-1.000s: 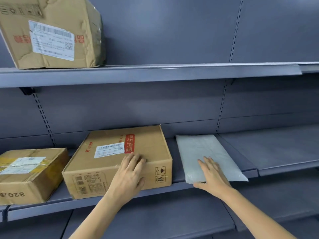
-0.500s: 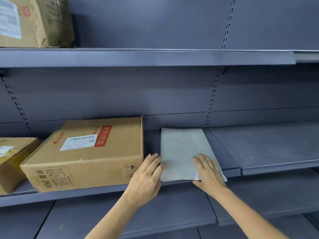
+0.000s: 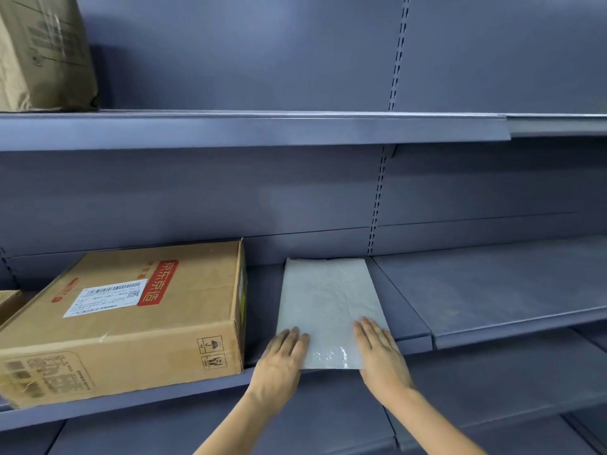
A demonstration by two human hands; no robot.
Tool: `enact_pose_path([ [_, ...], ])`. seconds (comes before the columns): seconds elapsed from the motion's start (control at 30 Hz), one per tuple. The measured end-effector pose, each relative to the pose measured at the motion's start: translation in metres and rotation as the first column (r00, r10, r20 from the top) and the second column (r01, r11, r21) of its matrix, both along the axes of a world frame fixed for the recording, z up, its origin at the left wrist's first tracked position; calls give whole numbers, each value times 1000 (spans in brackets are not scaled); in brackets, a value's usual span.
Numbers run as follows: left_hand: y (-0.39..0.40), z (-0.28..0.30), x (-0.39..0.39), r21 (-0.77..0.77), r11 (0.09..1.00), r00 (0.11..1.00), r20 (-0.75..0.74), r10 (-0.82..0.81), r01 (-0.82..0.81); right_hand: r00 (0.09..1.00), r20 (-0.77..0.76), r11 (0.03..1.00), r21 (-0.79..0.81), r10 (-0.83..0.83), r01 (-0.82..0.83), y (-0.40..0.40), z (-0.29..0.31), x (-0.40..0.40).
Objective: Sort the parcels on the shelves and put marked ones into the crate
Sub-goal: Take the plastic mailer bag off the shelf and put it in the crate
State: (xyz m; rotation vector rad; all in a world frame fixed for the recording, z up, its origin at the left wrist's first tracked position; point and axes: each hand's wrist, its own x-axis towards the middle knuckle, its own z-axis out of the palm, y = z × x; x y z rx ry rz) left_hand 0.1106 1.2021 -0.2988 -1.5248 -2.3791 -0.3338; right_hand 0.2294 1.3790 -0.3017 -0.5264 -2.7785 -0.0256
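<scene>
Shelf (image 3: pixel 328 382): flat hands (image 3: pixel 279 362) on mailer (image 3: pixel 328 300)

even, soft overhead light; the upper grey metal shelf (image 3: pixel 249 129) shades the panel below; wide-angle bending at edges; slight blur throughout.

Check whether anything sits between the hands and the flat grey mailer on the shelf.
Nothing does. The left hand and right hand both lie flat on the near corners of the mailer. The cardboard box stands to its left, apart from it.
</scene>
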Motion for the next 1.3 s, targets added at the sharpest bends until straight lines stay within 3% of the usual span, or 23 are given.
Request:
enact_pose_path([
  [0.2, -14, 16, 4, 151, 984, 995, 12, -102, 99, 997, -77, 999, 50, -1, 5, -7, 6, 21],
  [0.43, -32, 37, 13, 345, 920, 981, -11, -192, 184, 944, -330, 991, 124, -5, 49, -24, 9, 50],
  [0.67, -46, 91, 35, 590, 778, 968, -26, -249, 216, 795, -605, 985, 163, 52, 59, -50, 46, 65],
  [0.83, -57, 129, 56, 735, 678, 920, 254, -297, 16, 674, -735, 975, 197, 79, 100, -68, 76, 77],
  [0.9, -59, 139, 60, 754, 657, 903, 291, -317, -12, 619, -782, 976, 184, 74, 116, -72, 88, 82],
  [1.0, -62, 148, 57, 761, 649, 906, 287, -312, -17, 548, -836, 991, 94, 28, 94, -78, 105, 89],
  [1.1, -68, 152, 50, 725, 688, 893, 334, -301, -39, 489, -866, 995, -100, -101, 28, -89, 122, 96],
  [1.3, -77, 155, 35, 676, 724, 879, 421, -223, -140, 359, -846, 889, -450, -394, -85, -101, 149, 114],
])
